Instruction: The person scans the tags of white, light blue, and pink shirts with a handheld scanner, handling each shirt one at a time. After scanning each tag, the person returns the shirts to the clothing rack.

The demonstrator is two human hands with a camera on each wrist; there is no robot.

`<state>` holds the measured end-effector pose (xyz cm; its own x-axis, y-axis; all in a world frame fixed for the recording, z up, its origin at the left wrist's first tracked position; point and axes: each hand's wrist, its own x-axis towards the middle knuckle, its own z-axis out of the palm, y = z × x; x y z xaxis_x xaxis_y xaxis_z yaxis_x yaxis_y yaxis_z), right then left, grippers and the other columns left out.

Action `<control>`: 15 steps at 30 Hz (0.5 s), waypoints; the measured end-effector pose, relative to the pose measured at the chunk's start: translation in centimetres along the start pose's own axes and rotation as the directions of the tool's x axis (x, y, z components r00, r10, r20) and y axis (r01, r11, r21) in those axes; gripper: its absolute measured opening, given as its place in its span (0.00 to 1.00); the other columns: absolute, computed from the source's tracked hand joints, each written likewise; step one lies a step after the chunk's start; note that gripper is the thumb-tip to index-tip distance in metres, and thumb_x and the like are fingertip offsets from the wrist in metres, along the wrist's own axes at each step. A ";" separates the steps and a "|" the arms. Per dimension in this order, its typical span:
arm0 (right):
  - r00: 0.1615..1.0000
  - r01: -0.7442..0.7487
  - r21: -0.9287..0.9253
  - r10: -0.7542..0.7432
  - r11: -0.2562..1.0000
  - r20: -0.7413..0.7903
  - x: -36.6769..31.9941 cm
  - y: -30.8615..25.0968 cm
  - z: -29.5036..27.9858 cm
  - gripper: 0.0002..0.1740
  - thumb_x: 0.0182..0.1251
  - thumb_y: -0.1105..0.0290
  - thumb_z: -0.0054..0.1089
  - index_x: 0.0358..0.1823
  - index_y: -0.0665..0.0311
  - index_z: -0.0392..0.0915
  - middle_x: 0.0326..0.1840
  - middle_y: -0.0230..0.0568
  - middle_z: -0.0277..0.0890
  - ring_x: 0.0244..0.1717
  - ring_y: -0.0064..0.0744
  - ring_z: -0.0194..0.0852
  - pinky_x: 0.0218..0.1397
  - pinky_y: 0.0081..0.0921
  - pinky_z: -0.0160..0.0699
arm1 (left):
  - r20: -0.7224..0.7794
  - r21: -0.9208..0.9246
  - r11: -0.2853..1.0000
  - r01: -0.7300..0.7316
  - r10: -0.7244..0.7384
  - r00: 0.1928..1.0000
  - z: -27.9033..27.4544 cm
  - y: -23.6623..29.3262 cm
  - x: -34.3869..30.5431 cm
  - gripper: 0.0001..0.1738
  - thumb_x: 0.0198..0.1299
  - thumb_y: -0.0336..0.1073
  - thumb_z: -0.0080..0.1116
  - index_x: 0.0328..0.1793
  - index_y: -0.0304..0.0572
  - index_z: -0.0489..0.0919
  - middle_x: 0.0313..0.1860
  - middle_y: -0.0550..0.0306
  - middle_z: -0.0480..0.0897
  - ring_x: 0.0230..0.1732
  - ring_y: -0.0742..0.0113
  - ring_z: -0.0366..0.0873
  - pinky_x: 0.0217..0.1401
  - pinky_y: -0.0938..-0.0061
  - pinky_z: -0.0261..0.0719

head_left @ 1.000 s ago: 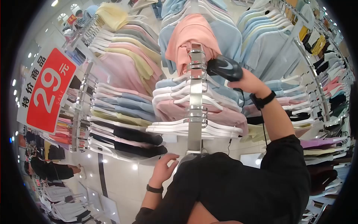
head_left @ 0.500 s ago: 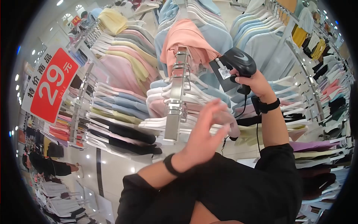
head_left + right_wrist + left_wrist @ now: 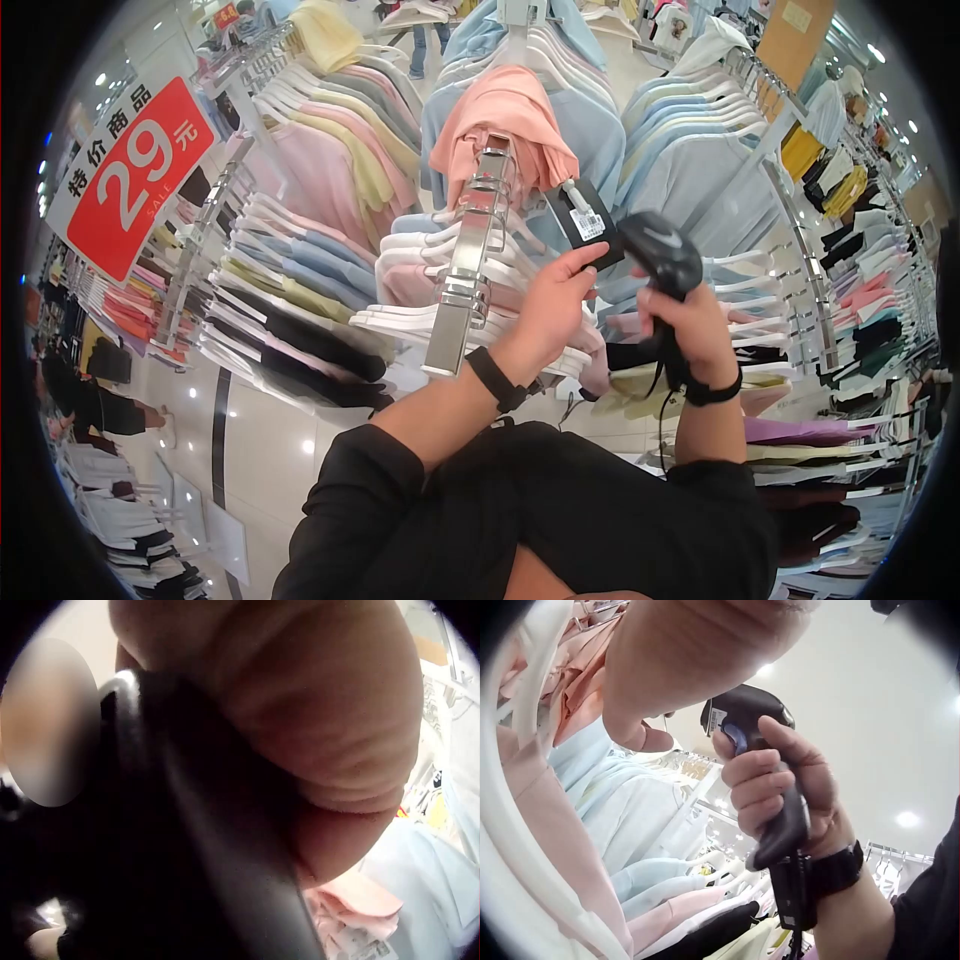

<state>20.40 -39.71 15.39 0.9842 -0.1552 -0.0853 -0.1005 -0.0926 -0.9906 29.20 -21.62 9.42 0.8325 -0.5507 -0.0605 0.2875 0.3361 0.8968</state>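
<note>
In the head view, the left hand [image 3: 552, 312] pinches the lower edge of a black tag [image 3: 566, 222] with a white barcode label [image 3: 586, 219], beside a folded peach garment [image 3: 510, 100]. The right hand [image 3: 695, 325] grips a black handheld scanner [image 3: 665, 258], its head close to the tag's right side. The left wrist view shows the right hand's fingers [image 3: 761, 787] curled round the scanner handle [image 3: 787, 832]; the left hand [image 3: 697, 660] fills the top, its tag out of sight. The scanner [image 3: 187, 825] covers much of the right wrist view.
A metal rail [image 3: 462, 285] with white hangers runs below the peach garment. Racks of pastel clothes [image 3: 310, 170] stand on both sides. A red price sign [image 3: 135, 180] is at left. The scanner's cable [image 3: 662, 420] hangs below the right hand.
The left hand has risen from low down to the tag. The right hand and scanner have moved down, off the garment and tag, with the scanner now beside the tag.
</note>
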 end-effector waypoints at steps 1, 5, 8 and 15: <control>0.998 -0.051 0.077 0.050 0.996 0.023 -0.9 0.2 0.6 0.17 0.67 0.75 0.67 0.56 0.70 0.80 0.30 0.34 0.79 0.27 0.24 0.77 0.33 0.23 0.76 | -0.005 0.002 1.000 0.004 -0.004 1.000 0.1 -0.2 -0.1 0.22 0.77 0.31 0.50 0.75 0.40 0.78 0.65 0.61 0.81 0.57 0.75 0.76 0.65 0.71 0.74; 0.998 -0.058 0.118 0.056 0.991 0.021 -2.2 2.1 1.9 0.13 0.67 0.77 0.67 0.51 0.71 0.79 0.31 0.37 0.79 0.26 0.26 0.77 0.31 0.25 0.76 | 0.022 0.025 0.999 -0.034 0.033 0.999 -0.1 -0.9 0.0 0.22 0.77 0.32 0.50 0.75 0.42 0.78 0.64 0.63 0.82 0.57 0.76 0.76 0.64 0.71 0.73; 0.999 -0.047 0.160 0.047 0.986 0.008 -2.4 2.2 2.0 0.13 0.66 0.76 0.70 0.50 0.71 0.79 0.31 0.36 0.79 0.25 0.25 0.77 0.32 0.24 0.74 | 0.036 0.044 0.999 -0.012 0.010 0.999 -0.2 -0.9 0.1 0.23 0.77 0.33 0.50 0.75 0.44 0.78 0.63 0.64 0.83 0.57 0.77 0.76 0.62 0.73 0.72; 0.998 -0.052 0.198 0.055 0.979 -0.010 -2.9 2.0 1.5 0.12 0.66 0.78 0.69 0.49 0.71 0.80 0.33 0.34 0.80 0.26 0.25 0.77 0.34 0.25 0.75 | 0.029 0.070 0.997 -0.024 0.022 0.999 -0.3 -1.2 0.0 0.23 0.77 0.32 0.50 0.76 0.43 0.77 0.62 0.65 0.83 0.56 0.78 0.76 0.58 0.75 0.73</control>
<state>17.59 -37.97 13.50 0.9757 -0.1698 -0.1381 -0.1202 0.1118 -0.9864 28.96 -21.79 8.21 0.8244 -0.5653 -0.0282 0.2339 0.2949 0.9265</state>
